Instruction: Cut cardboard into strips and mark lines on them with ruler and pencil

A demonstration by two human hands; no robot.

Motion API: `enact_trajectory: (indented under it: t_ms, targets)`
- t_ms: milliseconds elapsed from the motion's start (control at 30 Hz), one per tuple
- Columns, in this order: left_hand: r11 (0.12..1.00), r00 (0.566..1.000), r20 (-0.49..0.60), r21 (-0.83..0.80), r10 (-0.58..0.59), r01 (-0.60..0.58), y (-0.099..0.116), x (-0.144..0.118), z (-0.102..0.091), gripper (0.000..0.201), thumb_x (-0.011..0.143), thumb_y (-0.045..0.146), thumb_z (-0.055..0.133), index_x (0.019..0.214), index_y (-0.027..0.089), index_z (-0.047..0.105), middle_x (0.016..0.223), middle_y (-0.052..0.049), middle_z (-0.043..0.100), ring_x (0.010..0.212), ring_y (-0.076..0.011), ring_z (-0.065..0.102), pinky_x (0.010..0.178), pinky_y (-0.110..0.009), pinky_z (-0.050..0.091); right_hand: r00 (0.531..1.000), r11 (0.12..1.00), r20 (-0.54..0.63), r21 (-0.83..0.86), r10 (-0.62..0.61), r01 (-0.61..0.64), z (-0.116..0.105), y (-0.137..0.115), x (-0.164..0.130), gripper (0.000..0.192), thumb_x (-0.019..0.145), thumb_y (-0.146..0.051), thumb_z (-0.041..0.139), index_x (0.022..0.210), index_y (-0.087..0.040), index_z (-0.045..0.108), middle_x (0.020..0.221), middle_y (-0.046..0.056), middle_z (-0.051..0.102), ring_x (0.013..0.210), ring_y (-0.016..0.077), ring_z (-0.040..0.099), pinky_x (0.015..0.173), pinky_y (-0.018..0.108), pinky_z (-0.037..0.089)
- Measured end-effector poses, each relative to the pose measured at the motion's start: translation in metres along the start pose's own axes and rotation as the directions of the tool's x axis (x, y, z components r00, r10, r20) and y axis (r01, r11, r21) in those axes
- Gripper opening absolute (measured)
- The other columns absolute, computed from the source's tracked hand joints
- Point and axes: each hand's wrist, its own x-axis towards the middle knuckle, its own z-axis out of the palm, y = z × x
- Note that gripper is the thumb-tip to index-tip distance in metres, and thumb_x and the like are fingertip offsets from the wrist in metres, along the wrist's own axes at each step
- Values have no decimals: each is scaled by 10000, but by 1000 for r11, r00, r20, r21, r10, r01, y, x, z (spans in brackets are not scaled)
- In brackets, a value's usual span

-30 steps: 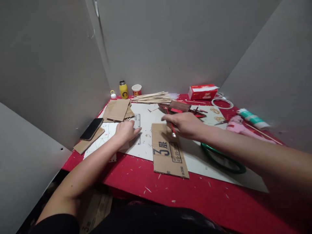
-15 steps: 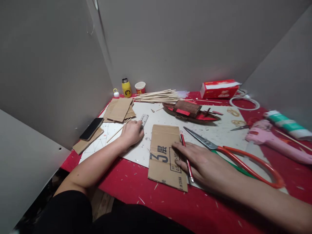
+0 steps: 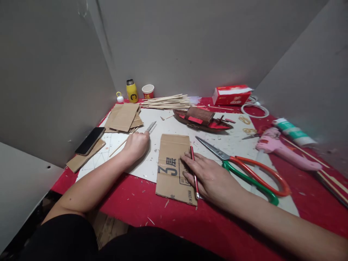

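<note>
The right hand (image 3: 214,177) lies flat, fingers open, on the uncut cardboard piece (image 3: 174,163) and red pencil (image 3: 194,170); the left hand (image 3: 137,145) grips a ruler (image 3: 150,127).

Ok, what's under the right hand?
The right hand lies flat on a red pencil and the printed cardboard piece. The pencil's middle and the cardboard's right edge are covered.

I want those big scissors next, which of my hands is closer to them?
Right. Your right hand lies on the cardboard piece just beside the scissors; your left hand is across the cardboard, holding a metal ruler.
</note>
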Motion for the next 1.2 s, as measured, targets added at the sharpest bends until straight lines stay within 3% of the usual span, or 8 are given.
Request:
enact_trajectory:
  t_ms: [200,367,533,733,833,1000,1100,1200]
  targets:
    - [969,993,-104,-247,-46,19,-8,4,-1,360,970,363,631,1278,180,593,1287,-104,614,1082,-245,644,905,-460,563,998,994,-52,99,47,-41,6,1,-4,422,986,-286,464,1341,-98,595,1252,237,696,1228,386,627,958,588,570]
    - [804,967,-238,-591,-91,-70,-8,8,-2,364,988,325,600,1327,196,567,1271,-103,633,1036,-222,661,885,-430,572,995,989,-51,122,85,-78,5,0,-3,421,985,-305,470,1355,-151,597,1258,196,706,1221,358,635,959,565,571]
    - [513,991,-114,-856,-67,-64,7,2,-3,526,901,157,547,1423,127,499,1040,-102,733,674,-130,665,581,-255,537,991,979,-50,171,122,-112,2,-2,-1,406,977,-311,486,1312,-120,613,1264,190,706,1221,351,632,1009,545,545]
    - [318,998,46,-948,50,28,19,-8,-3,495,775,138,656,1269,136,627,878,-43,690,617,-103,606,549,-226,463,957,931,-85,268,277,-246,-11,1,1,353,989,-304,488,1297,-161,583,1151,158,744,1033,266,720,869,439,619]
    - [274,995,90,-959,54,72,16,-3,-4,451,763,132,647,1213,151,635,786,-2,618,587,-92,575,550,-226,438,946,918,-100,291,309,-270,-15,2,0,344,988,-289,489,1295,-159,573,1149,158,740,1028,257,720,866,422,617]
    - [251,980,170,-958,103,140,16,-1,-2,483,764,232,693,1231,154,592,723,6,579,574,-129,603,568,-268,462,972,943,-61,266,225,-202,-13,1,-3,400,948,-256,533,1314,-100,578,1180,209,725,1062,323,700,896,493,599]
    - [297,963,205,-943,176,147,23,-6,-1,456,796,310,685,1213,142,604,749,-24,619,610,-176,649,608,-318,508,981,952,-43,252,190,-173,-13,1,-3,402,942,-228,531,1304,-63,594,1226,237,702,1096,345,681,933,523,578]
    - [398,949,204,-912,241,95,26,-4,-6,360,848,343,631,1144,139,654,792,-46,661,590,-164,626,607,-326,506,986,959,-12,235,164,-156,-16,1,-4,401,949,-218,529,1303,-42,596,1258,246,685,1126,351,666,944,528,573]
